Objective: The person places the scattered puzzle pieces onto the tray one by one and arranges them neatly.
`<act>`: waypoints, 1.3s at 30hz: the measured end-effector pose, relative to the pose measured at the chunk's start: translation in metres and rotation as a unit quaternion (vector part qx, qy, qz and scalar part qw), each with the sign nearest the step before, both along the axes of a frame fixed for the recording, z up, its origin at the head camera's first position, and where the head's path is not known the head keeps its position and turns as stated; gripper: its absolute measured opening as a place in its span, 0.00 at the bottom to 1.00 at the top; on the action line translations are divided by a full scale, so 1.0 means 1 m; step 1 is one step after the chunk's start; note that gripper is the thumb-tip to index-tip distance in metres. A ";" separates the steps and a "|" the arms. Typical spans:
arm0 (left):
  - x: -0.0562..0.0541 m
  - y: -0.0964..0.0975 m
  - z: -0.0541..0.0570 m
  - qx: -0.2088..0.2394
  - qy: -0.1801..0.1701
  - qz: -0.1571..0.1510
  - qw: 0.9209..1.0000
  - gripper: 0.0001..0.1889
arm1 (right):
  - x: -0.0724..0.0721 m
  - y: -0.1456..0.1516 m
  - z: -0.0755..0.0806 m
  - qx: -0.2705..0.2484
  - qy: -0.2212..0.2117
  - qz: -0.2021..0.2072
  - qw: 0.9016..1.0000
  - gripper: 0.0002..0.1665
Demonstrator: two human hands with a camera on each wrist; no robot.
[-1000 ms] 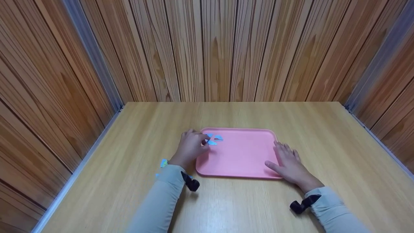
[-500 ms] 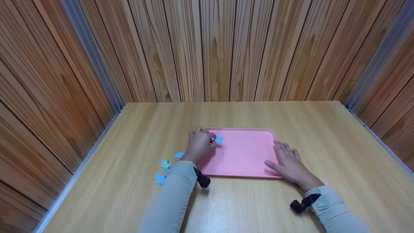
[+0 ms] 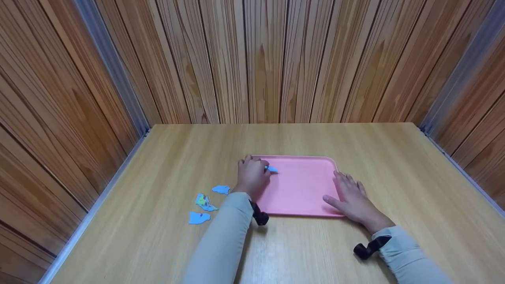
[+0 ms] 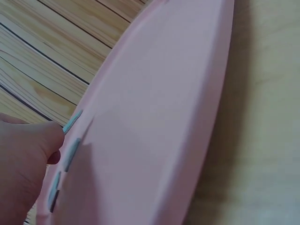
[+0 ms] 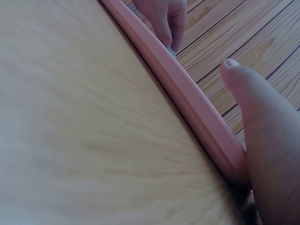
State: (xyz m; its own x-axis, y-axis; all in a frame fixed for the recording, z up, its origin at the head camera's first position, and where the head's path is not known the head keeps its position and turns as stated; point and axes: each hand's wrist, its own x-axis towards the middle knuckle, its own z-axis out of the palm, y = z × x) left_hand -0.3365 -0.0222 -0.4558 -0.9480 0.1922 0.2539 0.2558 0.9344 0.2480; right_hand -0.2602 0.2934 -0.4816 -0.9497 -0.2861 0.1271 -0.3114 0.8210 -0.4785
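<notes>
My left hand (image 3: 253,173) pinches a blue puzzle piece (image 3: 272,169) over the far left part of a pink tray (image 3: 300,189). In the left wrist view the thumb and finger hold that piece (image 4: 72,122) by one end. Two more pieces lie below it on the tray, a pale blue one (image 4: 72,154) and another (image 4: 54,190) nearer the bottom; the hand hides them in the head view. My right hand (image 3: 353,199) rests at the tray's right edge with its fingers extended and the thumb over the rim.
On the wooden table (image 3: 300,248), left of the tray, lie several loose pieces: a blue one (image 3: 221,189), a patterned yellow-green one (image 3: 203,200) and a plain blue one (image 3: 199,217). Wood-panelled walls (image 3: 268,63) stand behind and at both sides.
My left hand has moved right along the tray's far side, now with a blue piece jutting from its fingers. Pieces left of the tray have come out from behind the arm. The right hand stays put.
</notes>
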 end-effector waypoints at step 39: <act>-0.008 0.043 -0.002 -0.151 -0.003 0.015 0.988 0.12 | 0.000 0.000 -0.001 0.006 -0.016 -0.012 1.000 0.59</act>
State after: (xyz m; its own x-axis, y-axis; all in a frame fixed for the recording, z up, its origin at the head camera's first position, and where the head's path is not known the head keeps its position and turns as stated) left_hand -0.3441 0.0210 -0.4576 -0.9559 0.2297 0.1832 0.2260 0.9733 -0.0409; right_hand -0.2602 0.2931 -0.4825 -0.9598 -0.2645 0.0939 -0.2764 0.8336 -0.4782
